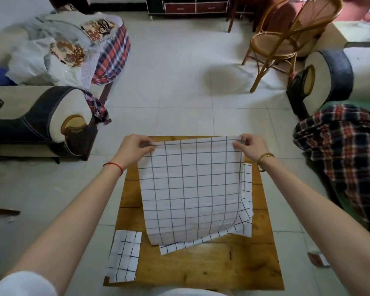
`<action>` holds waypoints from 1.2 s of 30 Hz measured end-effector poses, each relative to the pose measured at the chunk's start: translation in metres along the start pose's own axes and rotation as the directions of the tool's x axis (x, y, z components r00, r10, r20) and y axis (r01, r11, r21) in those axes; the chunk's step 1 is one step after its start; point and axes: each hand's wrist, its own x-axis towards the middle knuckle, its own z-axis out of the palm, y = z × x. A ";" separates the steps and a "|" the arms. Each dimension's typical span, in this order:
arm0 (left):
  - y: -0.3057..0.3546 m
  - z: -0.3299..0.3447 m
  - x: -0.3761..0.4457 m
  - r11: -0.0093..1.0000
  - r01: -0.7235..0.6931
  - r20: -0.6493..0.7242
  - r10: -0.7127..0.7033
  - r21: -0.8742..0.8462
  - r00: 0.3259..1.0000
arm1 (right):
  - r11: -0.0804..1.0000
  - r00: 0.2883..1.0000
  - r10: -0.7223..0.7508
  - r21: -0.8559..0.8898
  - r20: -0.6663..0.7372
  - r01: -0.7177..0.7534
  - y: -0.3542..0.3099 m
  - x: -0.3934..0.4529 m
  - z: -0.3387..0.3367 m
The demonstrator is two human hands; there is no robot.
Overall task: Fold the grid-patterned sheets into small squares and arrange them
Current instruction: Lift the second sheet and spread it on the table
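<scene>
Pinching top corners of grid sheet (190,189) with left hand (131,147) and right hand (251,146) fingers; I see folded square (124,256) on desk (212,265).

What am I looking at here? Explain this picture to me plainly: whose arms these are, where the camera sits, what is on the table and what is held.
There is no machine. A person wears a camera on the head, so the one picture looks forward and down along their own bare arms. The left hand and right hand each pinch a top corner of a grid-patterned sheet, lifting it over a small wooden table. Another grid sheet lies flat beneath it. A folded grid sheet sits at the table's near left edge.
</scene>
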 end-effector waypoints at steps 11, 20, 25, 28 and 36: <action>-0.057 0.052 0.044 0.994 0.099 0.020 -0.098 -0.050 0.995 | 0.979 0.984 0.175 -0.103 -0.014 -0.176 0.034 0.044 0.060; -0.081 0.075 0.015 0.989 0.147 0.105 -0.144 -0.023 0.984 | 0.970 0.973 0.213 -0.138 0.086 -0.200 0.049 0.017 0.076; -0.085 0.086 -0.012 0.985 0.165 0.110 -0.160 -0.041 0.981 | 0.976 0.978 0.191 -0.124 0.086 -0.179 0.060 -0.010 0.076; -0.086 0.092 -0.031 0.983 0.181 0.138 -0.176 -0.026 0.975 | 0.978 0.976 0.169 -0.146 0.134 -0.150 0.065 -0.029 0.074; -0.098 0.133 -0.102 0.975 0.223 0.250 -0.218 0.005 0.943 | 0.957 0.934 0.215 -0.253 0.286 -0.142 0.108 -0.083 0.092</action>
